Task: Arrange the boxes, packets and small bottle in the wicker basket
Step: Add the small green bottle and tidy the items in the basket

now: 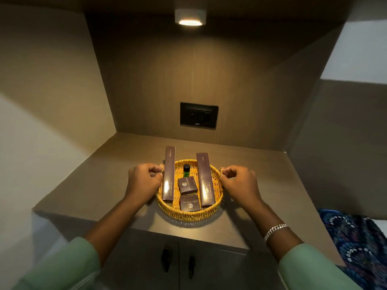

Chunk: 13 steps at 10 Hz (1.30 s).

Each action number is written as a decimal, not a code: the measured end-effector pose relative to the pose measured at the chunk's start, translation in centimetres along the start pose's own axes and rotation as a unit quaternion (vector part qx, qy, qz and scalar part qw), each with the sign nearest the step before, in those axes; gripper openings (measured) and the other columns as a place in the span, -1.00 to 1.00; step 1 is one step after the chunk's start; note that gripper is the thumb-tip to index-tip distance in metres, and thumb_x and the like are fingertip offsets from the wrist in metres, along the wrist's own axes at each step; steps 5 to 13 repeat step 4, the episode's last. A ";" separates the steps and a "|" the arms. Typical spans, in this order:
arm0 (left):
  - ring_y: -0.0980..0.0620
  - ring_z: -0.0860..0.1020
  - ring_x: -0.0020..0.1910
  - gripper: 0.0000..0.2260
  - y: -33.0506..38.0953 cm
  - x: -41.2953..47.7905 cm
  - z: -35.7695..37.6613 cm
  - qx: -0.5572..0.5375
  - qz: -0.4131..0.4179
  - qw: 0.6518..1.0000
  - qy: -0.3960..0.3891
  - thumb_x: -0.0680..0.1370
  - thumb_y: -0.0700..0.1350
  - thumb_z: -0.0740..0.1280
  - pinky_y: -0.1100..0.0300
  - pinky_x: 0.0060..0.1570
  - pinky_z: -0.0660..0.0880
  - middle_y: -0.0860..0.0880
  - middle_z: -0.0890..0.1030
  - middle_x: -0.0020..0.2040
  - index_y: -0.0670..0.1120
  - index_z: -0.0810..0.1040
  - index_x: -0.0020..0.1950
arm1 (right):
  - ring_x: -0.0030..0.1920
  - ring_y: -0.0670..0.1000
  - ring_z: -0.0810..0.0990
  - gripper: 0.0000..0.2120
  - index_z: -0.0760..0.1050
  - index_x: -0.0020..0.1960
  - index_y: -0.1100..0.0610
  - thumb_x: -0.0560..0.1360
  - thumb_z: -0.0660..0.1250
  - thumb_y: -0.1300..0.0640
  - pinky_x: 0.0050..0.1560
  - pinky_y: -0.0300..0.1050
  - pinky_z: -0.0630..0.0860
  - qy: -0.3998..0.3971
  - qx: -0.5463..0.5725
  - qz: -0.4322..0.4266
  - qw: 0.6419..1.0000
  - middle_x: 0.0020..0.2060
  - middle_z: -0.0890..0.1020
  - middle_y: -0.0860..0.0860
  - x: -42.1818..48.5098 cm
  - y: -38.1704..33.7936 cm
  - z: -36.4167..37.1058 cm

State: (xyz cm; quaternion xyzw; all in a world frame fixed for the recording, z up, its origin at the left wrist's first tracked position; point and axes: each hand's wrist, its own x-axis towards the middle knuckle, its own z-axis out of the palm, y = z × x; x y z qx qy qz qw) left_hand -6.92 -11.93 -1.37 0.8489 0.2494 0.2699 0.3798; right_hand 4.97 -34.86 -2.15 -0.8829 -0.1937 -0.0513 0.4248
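Wicker basket (189, 214) handles gripped by left hand (144, 178) and right hand (238, 180), under lamp (190, 16).

A wood-panelled alcove lit by a round ceiling lamp (190, 17) — a black socket plate (199, 115) on its back wall, a brown bench (109, 174) over cupboard doors (178, 264).

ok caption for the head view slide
Both hands, left hand and right hand, grip the handles of a wicker basket holding boxes and a small bottle.

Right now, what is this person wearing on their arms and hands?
Both hands, left hand and right hand, are bare, without gloves. Pale green sleeves are pushed up, leaving the forearms uncovered. A silver chain bracelet circles the right wrist.
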 end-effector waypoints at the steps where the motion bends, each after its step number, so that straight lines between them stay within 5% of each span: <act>1: -0.03 0.65 -0.21 -0.94 -0.7 2.3 -0.5 -0.058 -0.052 0.997 -0.020 0.43 -0.21 0.48 -0.05 -0.14 0.65 -0.06 0.70 -0.20 -0.11 0.69 -0.12 | -0.18 -0.04 0.62 -0.95 0.66 -0.17 0.07 0.47 0.43 0.14 -0.10 -0.03 0.62 0.010 -0.017 0.020 1.000 -0.27 0.68 -0.02 0.5 -1.1 1.1; 3: -0.14 0.67 -0.17 -0.95 -1.5 4.7 -1.1 -0.119 -0.085 0.986 -0.076 0.43 -0.24 0.48 -0.16 -0.17 0.65 -0.15 0.69 -0.15 -0.14 0.66 -0.14 | -0.07 0.02 0.61 -0.91 0.59 -0.18 0.01 0.49 0.42 0.14 -0.20 -0.15 0.58 0.011 -0.032 0.073 0.997 -0.18 0.63 0.02 1.1 -2.2 2.6; 4: -0.09 0.62 -0.05 -0.84 -1.3 4.2 -2.2 -0.113 -0.052 0.987 -0.100 0.45 -0.24 0.46 -0.02 -0.06 0.62 -0.16 0.67 0.00 -0.15 0.63 0.02 | -0.09 0.03 0.63 -0.94 0.58 -0.14 0.03 0.51 0.40 0.11 -0.24 -0.18 0.54 0.024 -0.032 0.085 0.996 -0.23 0.60 -0.03 0.1 -3.4 2.1; 13: -0.09 0.62 -0.05 -0.84 -1.3 4.2 -2.2 -0.113 -0.052 0.987 -0.100 0.45 -0.24 0.46 -0.02 -0.06 0.62 -0.16 0.67 0.00 -0.15 0.63 0.02 | -0.09 0.03 0.63 -0.94 0.58 -0.14 0.03 0.51 0.40 0.11 -0.24 -0.18 0.54 0.024 -0.032 0.085 0.996 -0.23 0.60 -0.03 0.1 -3.4 2.1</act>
